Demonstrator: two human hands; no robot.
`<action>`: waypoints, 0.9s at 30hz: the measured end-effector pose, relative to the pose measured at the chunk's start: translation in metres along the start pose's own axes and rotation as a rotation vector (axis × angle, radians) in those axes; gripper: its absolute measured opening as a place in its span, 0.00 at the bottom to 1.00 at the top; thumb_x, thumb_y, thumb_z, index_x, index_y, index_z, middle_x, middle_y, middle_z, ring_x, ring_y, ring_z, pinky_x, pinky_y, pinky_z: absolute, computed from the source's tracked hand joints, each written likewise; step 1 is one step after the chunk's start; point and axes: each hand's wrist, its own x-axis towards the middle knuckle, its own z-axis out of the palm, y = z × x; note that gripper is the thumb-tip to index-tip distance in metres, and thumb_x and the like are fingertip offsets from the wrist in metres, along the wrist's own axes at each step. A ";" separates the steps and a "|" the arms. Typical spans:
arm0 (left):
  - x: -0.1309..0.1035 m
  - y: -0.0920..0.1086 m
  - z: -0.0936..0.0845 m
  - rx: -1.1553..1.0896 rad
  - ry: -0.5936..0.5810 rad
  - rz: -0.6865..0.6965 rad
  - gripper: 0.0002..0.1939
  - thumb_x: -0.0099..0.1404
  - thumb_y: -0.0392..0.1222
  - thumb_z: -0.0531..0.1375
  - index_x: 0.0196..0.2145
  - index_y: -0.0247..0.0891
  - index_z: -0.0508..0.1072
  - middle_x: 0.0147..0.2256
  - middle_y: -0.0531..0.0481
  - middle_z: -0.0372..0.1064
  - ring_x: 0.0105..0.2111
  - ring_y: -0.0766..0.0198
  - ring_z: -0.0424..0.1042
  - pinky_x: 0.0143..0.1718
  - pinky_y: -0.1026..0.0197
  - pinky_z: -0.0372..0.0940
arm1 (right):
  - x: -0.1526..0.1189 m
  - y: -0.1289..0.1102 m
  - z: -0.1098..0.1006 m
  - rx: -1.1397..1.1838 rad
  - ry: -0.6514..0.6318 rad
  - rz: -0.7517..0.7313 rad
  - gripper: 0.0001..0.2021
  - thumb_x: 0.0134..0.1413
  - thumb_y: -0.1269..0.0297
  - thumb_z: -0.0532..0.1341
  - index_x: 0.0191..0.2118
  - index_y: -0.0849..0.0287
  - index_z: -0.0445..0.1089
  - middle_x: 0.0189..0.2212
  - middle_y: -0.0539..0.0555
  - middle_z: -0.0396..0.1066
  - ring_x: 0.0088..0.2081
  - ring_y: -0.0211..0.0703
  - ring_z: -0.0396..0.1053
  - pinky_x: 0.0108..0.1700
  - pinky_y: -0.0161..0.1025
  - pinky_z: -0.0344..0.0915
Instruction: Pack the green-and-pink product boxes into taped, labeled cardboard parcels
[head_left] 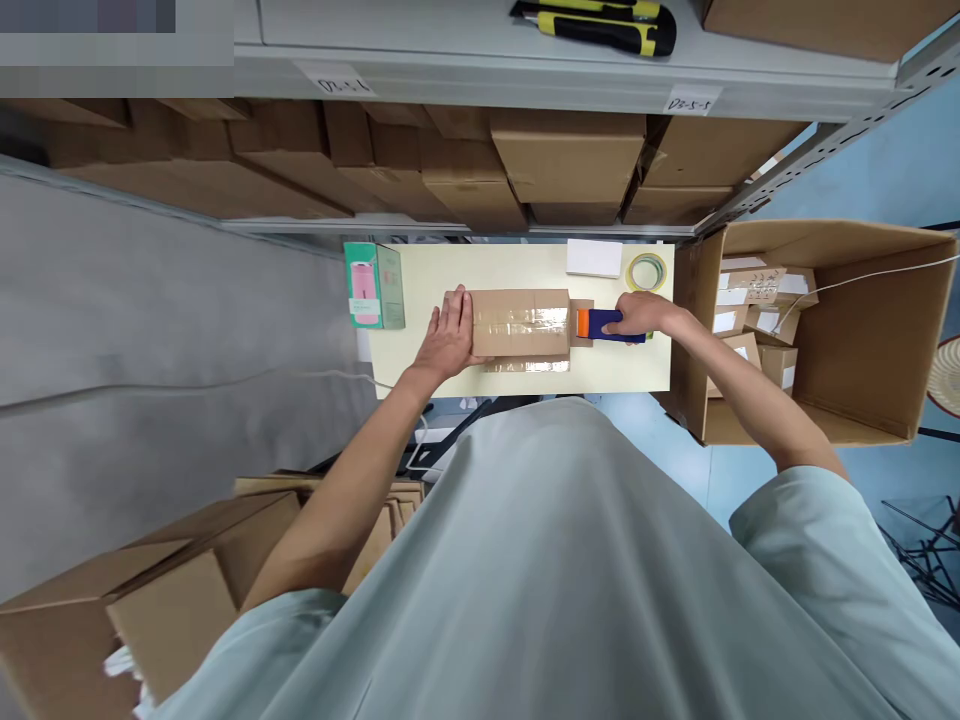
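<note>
A long brown cardboard box (pixel 520 308) with shiny clear tape along it lies on the pale yellow table (pixel 480 268). Against its left end rests my left hand (pixel 448 338), fingers stretched and pressed to the cardboard. My right hand (pixel 643 314) is closed around a dark blue tape dispenser with an orange front (pixel 598 324), beside the box's right end, over a brown flap. A roll of tape (pixel 646 272) and a white box (pixel 594 258) lie behind it. At the table's left end stands a green box with a pink picture (pixel 374 285).
Above the table, a metal shelf (pixel 480 82) holds several cardboard boxes and yellow-black cutters (pixel 600 25). To the right, a large open carton (pixel 862 345) contains small labelled boxes. More cardboard (pixel 176 610) is at lower left. A white cable (pixel 187 386) crosses the left side.
</note>
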 end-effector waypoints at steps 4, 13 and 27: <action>0.000 0.003 0.000 0.005 0.010 0.000 0.83 0.58 0.78 0.72 0.83 0.16 0.35 0.82 0.14 0.27 0.84 0.23 0.28 0.82 0.28 0.33 | -0.001 -0.026 0.017 -0.108 0.135 0.067 0.23 0.72 0.49 0.66 0.56 0.66 0.82 0.50 0.71 0.85 0.52 0.64 0.84 0.47 0.46 0.74; -0.005 0.019 -0.006 0.006 0.025 -0.037 0.85 0.57 0.83 0.69 0.83 0.19 0.32 0.82 0.14 0.25 0.83 0.20 0.22 0.79 0.20 0.26 | -0.009 -0.024 0.065 -0.034 0.267 0.224 0.22 0.76 0.49 0.62 0.63 0.57 0.78 0.56 0.71 0.83 0.58 0.67 0.80 0.55 0.52 0.74; -0.020 0.106 -0.066 -0.702 0.418 0.322 0.42 0.82 0.68 0.53 0.83 0.48 0.55 0.79 0.38 0.59 0.79 0.45 0.60 0.79 0.39 0.60 | -0.095 -0.101 0.034 -0.176 0.617 0.024 0.24 0.81 0.50 0.52 0.64 0.62 0.73 0.52 0.71 0.83 0.57 0.71 0.79 0.64 0.59 0.70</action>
